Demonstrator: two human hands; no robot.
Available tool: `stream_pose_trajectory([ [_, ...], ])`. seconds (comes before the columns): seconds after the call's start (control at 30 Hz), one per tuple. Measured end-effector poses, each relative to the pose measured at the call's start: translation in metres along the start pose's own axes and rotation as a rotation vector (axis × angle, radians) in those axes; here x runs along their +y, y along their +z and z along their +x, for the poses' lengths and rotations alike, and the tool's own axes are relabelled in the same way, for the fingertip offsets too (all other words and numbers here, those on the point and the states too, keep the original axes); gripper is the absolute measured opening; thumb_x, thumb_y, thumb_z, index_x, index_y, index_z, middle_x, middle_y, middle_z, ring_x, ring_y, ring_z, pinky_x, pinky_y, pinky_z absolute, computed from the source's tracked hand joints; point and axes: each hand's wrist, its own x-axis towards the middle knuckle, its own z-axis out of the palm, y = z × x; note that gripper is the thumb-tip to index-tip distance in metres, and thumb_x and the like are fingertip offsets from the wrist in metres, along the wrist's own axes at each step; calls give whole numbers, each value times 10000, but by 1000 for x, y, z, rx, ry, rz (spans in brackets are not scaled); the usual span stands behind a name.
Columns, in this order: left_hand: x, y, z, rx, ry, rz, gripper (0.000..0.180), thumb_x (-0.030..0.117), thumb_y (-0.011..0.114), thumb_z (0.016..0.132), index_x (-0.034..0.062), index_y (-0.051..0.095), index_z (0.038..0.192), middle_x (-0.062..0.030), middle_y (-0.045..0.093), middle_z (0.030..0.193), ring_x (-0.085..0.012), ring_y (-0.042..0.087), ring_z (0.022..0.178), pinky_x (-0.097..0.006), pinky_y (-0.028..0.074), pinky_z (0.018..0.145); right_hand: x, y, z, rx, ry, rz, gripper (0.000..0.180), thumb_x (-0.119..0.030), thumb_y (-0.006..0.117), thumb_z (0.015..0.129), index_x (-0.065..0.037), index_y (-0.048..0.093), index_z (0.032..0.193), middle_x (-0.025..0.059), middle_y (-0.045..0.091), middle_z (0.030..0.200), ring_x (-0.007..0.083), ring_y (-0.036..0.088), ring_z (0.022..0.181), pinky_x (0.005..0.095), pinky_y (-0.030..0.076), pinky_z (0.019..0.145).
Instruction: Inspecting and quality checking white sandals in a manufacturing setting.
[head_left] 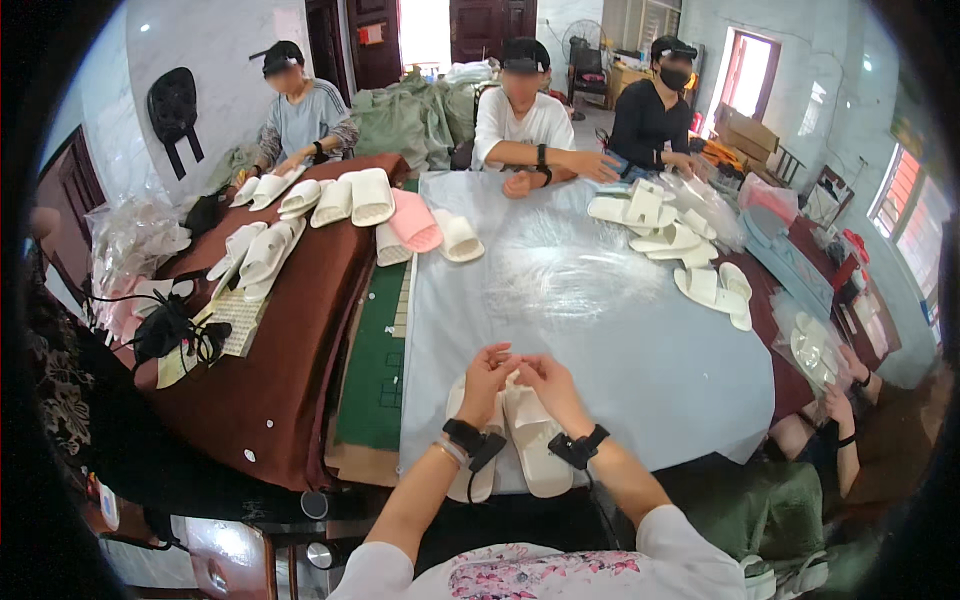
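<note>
At about nine o'clock a dark brown cloth-covered table carried a heap of white open-toed slippers, with a tangle of black cables near its left edge. Beside it, toward the middle, ran a strip of green felt mat.

At six o'clock the person's left hand curled with its fingers pinched on the top end of a pair of white flat fabric slippers, which lay side by side on the pale blue-grey tablecloth, at its near edge. A black wrist strap sat on that forearm. Just to the right, the right hand met the left, its fingers likewise closed on the same end of the pair; whether it gripped fabric or only touched it could not be told.

At twelve o'clock a single pink slipper lay among white ones. At two o'clock more loose white slippers were scattered beside clear plastic bags, where other people sat working.
</note>
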Motion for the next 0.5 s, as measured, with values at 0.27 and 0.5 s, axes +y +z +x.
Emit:
stream_pose_trajectory([
  [0.27, -11, -9, 6, 210, 24, -433, 391, 459, 364, 949, 93, 493, 999, 12, 429, 753, -67, 315, 530, -217, 296, 484, 47, -17, -16, 602, 236, 1290, 138, -158, 515, 901, -51, 485, 820, 20, 481, 756, 134, 476, 689, 302, 467, 751],
  [0.5, -12, 3, 1, 274, 74, -136, 320, 407, 353, 966, 109, 440, 886, 33, 370, 642, -61, 297, 496, -208, 267, 452, 0, -12, -5, 615, -82, 1053, 117, -179, 526, 905, -77, 503, 852, -7, 432, 736, 97, 414, 672, 251, 393, 641],
])
